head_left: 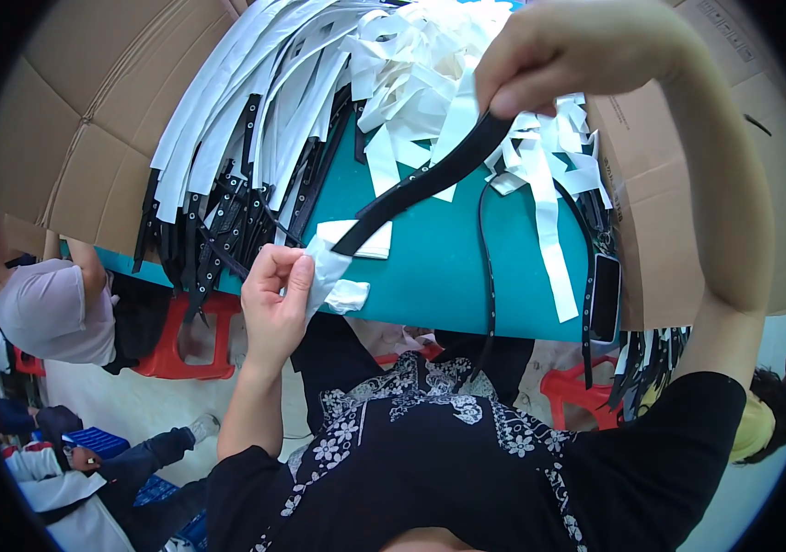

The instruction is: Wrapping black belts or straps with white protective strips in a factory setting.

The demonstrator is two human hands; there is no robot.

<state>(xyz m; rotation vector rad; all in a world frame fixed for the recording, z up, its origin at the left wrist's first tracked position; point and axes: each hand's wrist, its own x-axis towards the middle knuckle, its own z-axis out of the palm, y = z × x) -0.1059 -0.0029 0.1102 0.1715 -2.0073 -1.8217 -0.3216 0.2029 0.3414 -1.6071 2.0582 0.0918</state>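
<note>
A black belt (pixel 430 181) stretches slantwise between my two hands above the table. My right hand (pixel 568 60), raised at the far side, has its fingers closed around the upper end. At the lower end, my left hand (pixel 278 299) pinches a thin white sleeve (pixel 325 269) that meets the belt. How far the sleeve covers the belt is hidden by my fingers. Close to my left hand, a folded white cloth (pixel 376 241) and a crumpled white piece (pixel 349 295) lie on the green tabletop (pixel 430 285). Another eyeleted belt (pixel 485 248) droops over the front edge.
Many white-wrapped belts (pixel 218 120) with black eyeleted ends pile up at the left. Loose white strips (pixel 421 55) heap at the back. Cardboard boxes flank the table (pixel 89 120). A phone (pixel 606 296) lies at the right edge. Red stools (pixel 192 336) and people sit nearby.
</note>
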